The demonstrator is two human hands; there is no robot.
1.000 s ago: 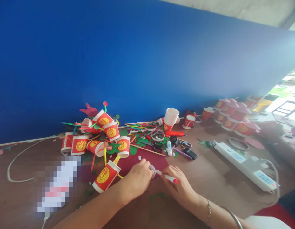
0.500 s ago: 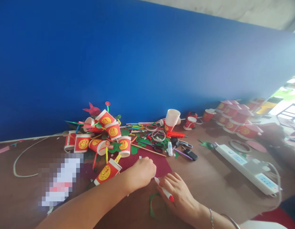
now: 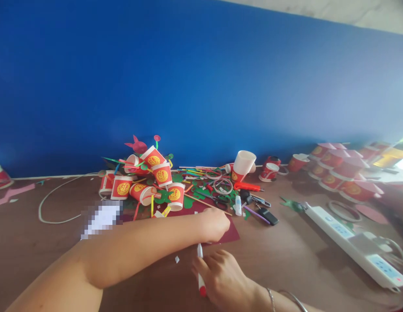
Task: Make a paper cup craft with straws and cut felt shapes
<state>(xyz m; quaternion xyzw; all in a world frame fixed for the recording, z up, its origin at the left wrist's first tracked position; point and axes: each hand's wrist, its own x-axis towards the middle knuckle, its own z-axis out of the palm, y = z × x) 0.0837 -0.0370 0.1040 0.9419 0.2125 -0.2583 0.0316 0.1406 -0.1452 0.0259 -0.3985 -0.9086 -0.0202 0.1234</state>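
My left hand is closed in a fist over a dark red sheet of paper. Whatever its fingers hold, if anything, is hidden from me. Nearer to me, my right hand grips a white marker-like pen with a red end. Its white tip points up and away, just below my left wrist. A small white scrap lies on the table left of the pen. Beyond my left forearm, red paper cups with yellow emblems and coloured straws form a heap.
Behind the sheet lie scissors, a small white tube, a red cutter and a black key fob. A white power strip with a cable lies right. Stacked cups stand at far right, before a blue wall.
My left arm has reached further right across the paper. My right hand has pulled back toward me, turning the pen more upright. The green cut-out paper near my right hand no longer shows.
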